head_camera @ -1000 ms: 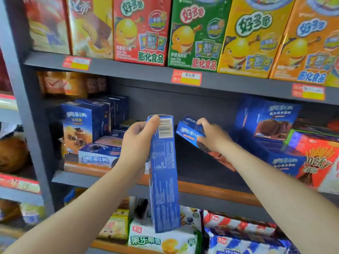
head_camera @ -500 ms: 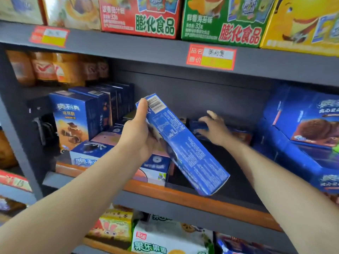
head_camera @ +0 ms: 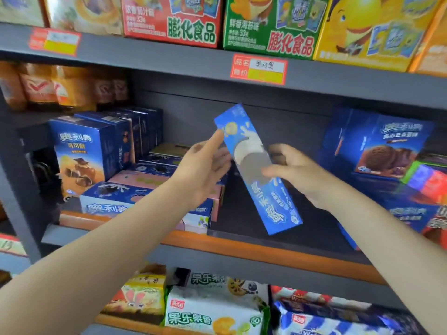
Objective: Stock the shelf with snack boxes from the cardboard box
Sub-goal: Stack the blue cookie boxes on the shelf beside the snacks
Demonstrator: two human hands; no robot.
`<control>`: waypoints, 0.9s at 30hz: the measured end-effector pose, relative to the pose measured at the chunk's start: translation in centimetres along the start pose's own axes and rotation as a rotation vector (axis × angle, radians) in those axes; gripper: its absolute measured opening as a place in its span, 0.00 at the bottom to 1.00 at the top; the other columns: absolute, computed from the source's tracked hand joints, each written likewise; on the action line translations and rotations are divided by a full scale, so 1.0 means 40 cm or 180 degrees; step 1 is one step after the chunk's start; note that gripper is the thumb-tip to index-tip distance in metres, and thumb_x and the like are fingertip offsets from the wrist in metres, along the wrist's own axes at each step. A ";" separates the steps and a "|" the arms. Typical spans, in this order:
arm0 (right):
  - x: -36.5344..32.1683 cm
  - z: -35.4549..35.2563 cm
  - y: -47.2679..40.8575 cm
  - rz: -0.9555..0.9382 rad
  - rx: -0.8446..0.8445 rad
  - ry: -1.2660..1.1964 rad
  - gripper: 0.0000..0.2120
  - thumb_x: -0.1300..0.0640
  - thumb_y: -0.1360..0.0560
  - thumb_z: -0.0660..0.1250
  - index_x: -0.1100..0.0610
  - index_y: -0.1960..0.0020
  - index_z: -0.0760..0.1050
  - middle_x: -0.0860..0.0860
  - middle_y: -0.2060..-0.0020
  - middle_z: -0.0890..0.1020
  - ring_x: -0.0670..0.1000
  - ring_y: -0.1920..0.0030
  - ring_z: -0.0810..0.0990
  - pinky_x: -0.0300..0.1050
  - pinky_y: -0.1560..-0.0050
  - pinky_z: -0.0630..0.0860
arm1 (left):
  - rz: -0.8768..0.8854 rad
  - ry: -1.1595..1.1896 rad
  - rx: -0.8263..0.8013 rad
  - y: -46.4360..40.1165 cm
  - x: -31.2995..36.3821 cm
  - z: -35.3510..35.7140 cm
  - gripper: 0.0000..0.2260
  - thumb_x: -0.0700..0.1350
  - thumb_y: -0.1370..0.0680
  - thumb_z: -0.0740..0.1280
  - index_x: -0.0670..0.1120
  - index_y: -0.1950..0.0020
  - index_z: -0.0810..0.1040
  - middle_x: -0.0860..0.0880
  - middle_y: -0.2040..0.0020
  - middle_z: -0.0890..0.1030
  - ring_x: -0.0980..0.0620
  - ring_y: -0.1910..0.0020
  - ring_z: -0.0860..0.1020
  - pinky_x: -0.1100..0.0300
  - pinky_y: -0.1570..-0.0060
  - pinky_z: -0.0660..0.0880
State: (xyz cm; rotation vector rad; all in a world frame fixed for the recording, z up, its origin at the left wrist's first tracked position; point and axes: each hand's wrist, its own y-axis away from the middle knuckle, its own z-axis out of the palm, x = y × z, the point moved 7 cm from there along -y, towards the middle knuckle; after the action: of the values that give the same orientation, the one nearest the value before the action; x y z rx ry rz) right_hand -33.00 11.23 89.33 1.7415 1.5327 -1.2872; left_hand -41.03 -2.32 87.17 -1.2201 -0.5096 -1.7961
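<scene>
A long blue snack box (head_camera: pixel 261 175) hangs tilted over the dark gap in the middle shelf (head_camera: pixel 242 245), printed front toward me, top end leaning back and left. My left hand (head_camera: pixel 200 172) holds its upper left edge, thumb on the front and fingers behind. From the right, my right hand (head_camera: pixel 297 172) grips its middle, thumb across the front. The box's lower end hovers just above the shelf floor. The cardboard box is out of view.
Upright blue boxes (head_camera: pixel 79 153) and a flat stack of boxes (head_camera: pixel 145 189) fill the shelf's left part. Larger blue boxes (head_camera: pixel 387 146) stand at the right. Colourful cartons (head_camera: pixel 273 25) line the upper shelf above a red price label (head_camera: pixel 258 68). Snack packets (head_camera: pixel 212 310) lie below.
The box in my left hand has turned from its barcode side to its printed front. My right hand left the box it set at the back and now grips this one.
</scene>
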 end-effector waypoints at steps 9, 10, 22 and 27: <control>0.049 0.046 0.054 0.0634 0.0187 -0.2851 0.18 0.59 0.23 0.58 0.66 0.37 0.71 0.62 0.40 0.77 0.62 0.40 0.75 0.56 0.33 0.68 | -0.0056 -0.2180 -0.0665 0.091 -0.025 0.039 0.14 0.47 0.29 0.72 0.47 0.47 0.75 0.47 0.54 0.83 0.54 0.62 0.81 0.60 0.59 0.79; 0.052 0.043 0.059 0.0646 0.0249 -0.2698 0.13 0.59 0.23 0.59 0.63 0.40 0.73 0.59 0.44 0.79 0.59 0.43 0.76 0.53 0.36 0.69 | 0.0113 -0.2275 -0.0566 0.088 -0.013 0.032 0.15 0.47 0.32 0.74 0.47 0.48 0.75 0.45 0.53 0.83 0.51 0.60 0.81 0.57 0.57 0.79; -0.035 -0.058 0.036 -0.1099 0.0991 0.2817 0.34 0.50 0.30 0.71 0.50 0.28 0.62 0.52 0.26 0.59 0.55 0.25 0.51 0.57 0.26 0.45 | 0.1396 -0.3731 -0.0899 -0.019 0.116 0.054 0.21 0.44 0.33 0.76 0.51 0.44 0.73 0.50 0.50 0.80 0.51 0.54 0.80 0.49 0.46 0.77; -0.047 -0.061 -0.038 -0.0913 0.0648 0.3209 0.32 0.50 0.27 0.68 0.49 0.28 0.58 0.54 0.33 0.69 0.59 0.34 0.67 0.53 0.34 0.61 | 0.1426 -0.3412 -0.0949 -0.026 0.117 0.060 0.29 0.42 0.30 0.73 0.48 0.31 0.66 0.50 0.38 0.74 0.55 0.43 0.76 0.63 0.39 0.72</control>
State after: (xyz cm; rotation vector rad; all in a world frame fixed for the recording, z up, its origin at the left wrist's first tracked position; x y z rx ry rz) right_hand -33.50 12.76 92.38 2.5836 2.2928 -0.6687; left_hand -41.24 -2.05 92.51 -2.2746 -0.4843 -0.7413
